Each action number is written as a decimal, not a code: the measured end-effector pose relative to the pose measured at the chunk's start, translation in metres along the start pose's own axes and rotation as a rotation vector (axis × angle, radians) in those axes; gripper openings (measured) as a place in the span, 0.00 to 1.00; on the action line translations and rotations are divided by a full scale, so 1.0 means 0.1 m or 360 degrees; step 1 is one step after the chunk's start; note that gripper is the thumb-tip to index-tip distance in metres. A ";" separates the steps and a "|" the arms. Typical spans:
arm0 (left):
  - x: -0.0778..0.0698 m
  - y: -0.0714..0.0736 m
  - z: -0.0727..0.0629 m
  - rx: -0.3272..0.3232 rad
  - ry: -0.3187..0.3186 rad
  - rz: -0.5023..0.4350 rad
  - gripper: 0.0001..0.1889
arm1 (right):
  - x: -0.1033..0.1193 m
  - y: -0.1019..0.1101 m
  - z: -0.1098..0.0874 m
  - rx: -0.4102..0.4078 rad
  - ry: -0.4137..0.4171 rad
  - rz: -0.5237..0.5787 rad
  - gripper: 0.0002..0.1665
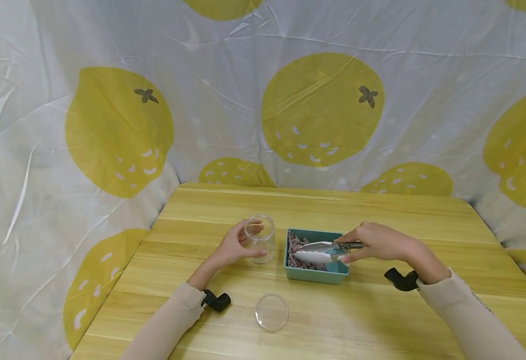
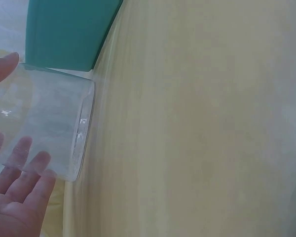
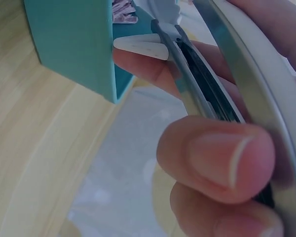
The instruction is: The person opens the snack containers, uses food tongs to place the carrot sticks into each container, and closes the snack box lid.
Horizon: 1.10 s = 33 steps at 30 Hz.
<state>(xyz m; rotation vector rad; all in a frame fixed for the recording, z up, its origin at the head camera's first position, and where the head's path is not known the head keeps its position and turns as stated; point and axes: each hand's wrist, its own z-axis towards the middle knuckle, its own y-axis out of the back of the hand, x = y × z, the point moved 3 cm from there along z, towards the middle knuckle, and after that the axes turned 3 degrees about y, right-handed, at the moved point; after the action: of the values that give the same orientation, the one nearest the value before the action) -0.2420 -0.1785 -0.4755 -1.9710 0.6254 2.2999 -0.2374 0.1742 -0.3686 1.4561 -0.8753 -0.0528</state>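
Clear jar (image 1: 266,243) in L hand (image 1: 236,245) w/ fingers curved round; R hand (image 1: 377,242) pinches tongs (image 1: 314,257).

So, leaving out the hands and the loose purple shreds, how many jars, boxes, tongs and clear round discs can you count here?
Clear jar: 1
Teal box: 1
Metal tongs: 1
Clear round disc, possibly a lid: 1
Total: 4

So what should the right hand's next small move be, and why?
Probably the right hand should squeeze the tongs on some strips: the tips, seemingly slightly apart, are at the strips in the teal box, and the clear jar held in the left hand looks empty.
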 end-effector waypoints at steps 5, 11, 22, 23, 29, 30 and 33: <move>0.00 -0.01 0.00 -0.0010 -0.0010 -0.0004 0.41 | -0.02 0.01 -0.01 -0.0016 0.0014 -0.0008 0.38; 0.00 -0.01 0.00 -0.0004 0.0016 0.0001 0.41 | -0.02 0.04 -0.05 -0.0017 0.0009 0.0039 0.35; 0.00 0.01 0.01 0.0009 0.0006 -0.0032 0.41 | -0.03 0.10 -0.11 -0.0039 -0.0032 0.0093 0.36; 0.00 0.01 0.01 0.0009 0.0010 -0.0036 0.41 | -0.03 0.10 -0.11 -0.0040 -0.0040 0.0107 0.36; 0.00 0.01 0.00 0.0009 0.0034 -0.0030 0.41 | -0.06 0.11 -0.13 -0.0040 -0.0104 0.0171 0.37; 0.00 0.01 0.00 0.0009 0.0031 -0.0031 0.41 | -0.07 0.12 -0.13 -0.0035 -0.0117 0.0178 0.38; 0.01 0.00 0.01 0.0010 0.0011 -0.0030 0.41 | -0.06 0.14 -0.15 -0.0034 -0.0152 0.0208 0.38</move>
<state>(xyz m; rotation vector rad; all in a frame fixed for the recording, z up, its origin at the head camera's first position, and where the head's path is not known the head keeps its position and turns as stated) -0.2430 -0.1788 -0.4759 -1.9746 0.6110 2.2784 -0.2403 0.1923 -0.3577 1.3825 -1.0432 -0.0336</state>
